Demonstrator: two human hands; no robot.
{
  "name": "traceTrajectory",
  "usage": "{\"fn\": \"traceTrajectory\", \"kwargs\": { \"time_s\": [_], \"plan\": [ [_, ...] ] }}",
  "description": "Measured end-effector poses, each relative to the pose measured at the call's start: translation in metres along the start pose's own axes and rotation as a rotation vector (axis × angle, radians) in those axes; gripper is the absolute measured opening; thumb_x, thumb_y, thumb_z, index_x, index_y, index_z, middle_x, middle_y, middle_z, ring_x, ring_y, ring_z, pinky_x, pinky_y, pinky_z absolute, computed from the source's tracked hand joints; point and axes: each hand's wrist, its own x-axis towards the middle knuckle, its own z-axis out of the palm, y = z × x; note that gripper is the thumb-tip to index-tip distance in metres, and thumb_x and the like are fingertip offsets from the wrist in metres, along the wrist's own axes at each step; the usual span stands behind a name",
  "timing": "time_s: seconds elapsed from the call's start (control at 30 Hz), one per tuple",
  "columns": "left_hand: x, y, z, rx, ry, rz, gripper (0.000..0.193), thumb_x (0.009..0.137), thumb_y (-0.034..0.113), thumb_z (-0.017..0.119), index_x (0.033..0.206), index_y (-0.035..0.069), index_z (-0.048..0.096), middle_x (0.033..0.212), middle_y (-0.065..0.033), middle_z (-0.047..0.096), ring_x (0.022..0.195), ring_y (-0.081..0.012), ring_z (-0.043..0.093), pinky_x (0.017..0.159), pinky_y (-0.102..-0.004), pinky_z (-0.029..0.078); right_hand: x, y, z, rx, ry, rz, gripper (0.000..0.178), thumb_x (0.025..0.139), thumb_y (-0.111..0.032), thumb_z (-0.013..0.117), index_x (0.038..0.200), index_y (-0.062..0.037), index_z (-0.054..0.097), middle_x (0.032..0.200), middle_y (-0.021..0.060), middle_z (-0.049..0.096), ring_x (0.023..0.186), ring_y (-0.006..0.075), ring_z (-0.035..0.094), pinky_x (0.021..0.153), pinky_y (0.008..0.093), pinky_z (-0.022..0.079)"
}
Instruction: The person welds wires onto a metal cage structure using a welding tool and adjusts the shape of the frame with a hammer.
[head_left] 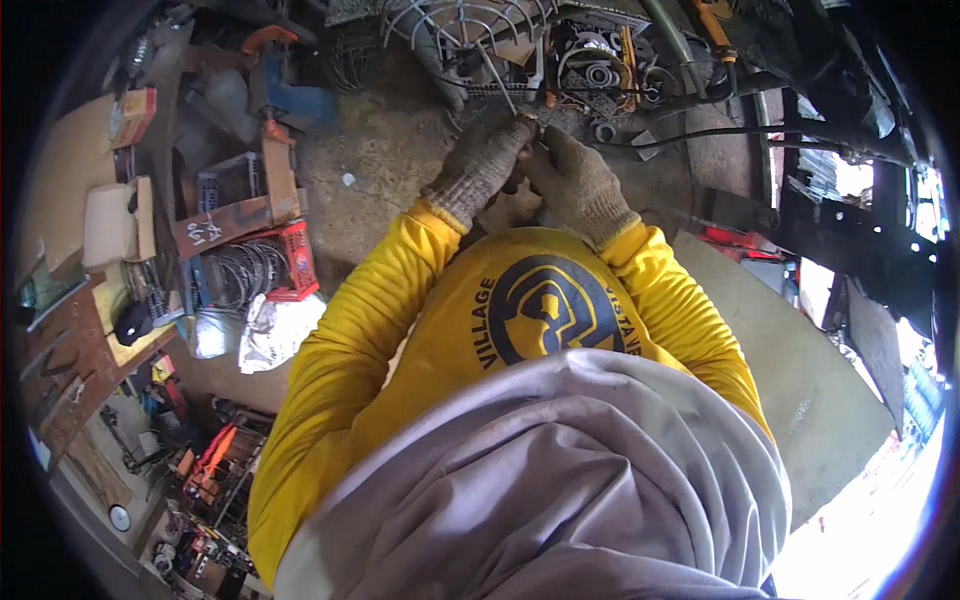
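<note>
Both hands wear knitted work gloves and meet in front of my yellow shirt. My left hand (pixel 482 165) is closed, its fingertips at the lower end of a thin metal rod (pixel 497 80). This rod slants up toward a round wire guard (pixel 465 22), like a fan's cage, at the top of the view. My right hand (pixel 578 185) is closed too, its fingertips pressed close to the left ones. Whatever it pinches is too small and covered by the gloves to make out.
Metal parts and rings (pixel 602 75) crowd a box beyond my hands. A dark cable (pixel 700 132) crosses at the right, above a large greenish panel (pixel 790 370). On the left stand a red crate (pixel 298 262) with coiled wire and a blue metal piece (pixel 300 102).
</note>
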Motion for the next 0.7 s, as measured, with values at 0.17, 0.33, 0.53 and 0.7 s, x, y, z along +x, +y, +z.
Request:
{"fn": "traceTrajectory", "kwargs": {
  "time_s": [0.17,0.33,0.53,0.7],
  "plan": [
    [0.003,-0.007,-0.008,0.15,0.005,0.115,0.035,0.098,0.044,0.06,0.11,0.01,0.064,0.082,-0.0005,0.063,0.06,-0.0102,0.058,0.049,-0.0258,0.049,0.0,-0.005,0.002,-0.081,0.053,-0.076,0.045,0.095,-0.039,0.055,0.128,-0.0085,0.061,0.106,0.027,0.069,0.103,0.0443,0.065,0.088,0.052,0.051],
    [0.0,-0.019,-0.02,0.236,0.018,0.265,0.045,0.098,0.05,0.058,0.109,0.007,0.064,0.09,-0.0044,0.066,0.066,-0.0108,0.06,0.05,-0.0273,0.049,0.005,0.005,-0.001,0.003,0.121,-0.168,0.044,0.096,-0.035,0.053,0.129,-0.0065,0.061,0.106,0.0274,0.068,0.105,0.0442,0.064,0.09,0.0503,0.05],
    [0.01,-0.039,-0.062,0.243,0.106,0.331,0.038,0.099,0.045,0.06,0.104,0.008,0.065,0.09,-0.0039,0.066,0.074,-0.0119,0.06,0.06,-0.0298,0.051,0.01,0.003,-0.005,-0.005,0.138,-0.159,0.041,0.097,-0.035,0.054,0.123,-0.0062,0.065,0.108,0.0247,0.069,0.106,0.0434,0.064,0.091,0.0485,0.051],
    [0.007,0.02,-0.091,0.205,0.357,0.568,0.024,0.098,0.032,0.066,0.102,0.008,0.065,0.09,-0.0013,0.066,0.077,-0.0117,0.059,0.07,-0.0287,0.05,0.019,0.012,-0.02,-0.051,0.16,-0.143,0.04,0.097,-0.036,0.063,0.125,-0.007,0.067,0.104,0.0205,0.072,0.1,0.0341,0.071,0.086,0.0387,0.054]
  ]
}}
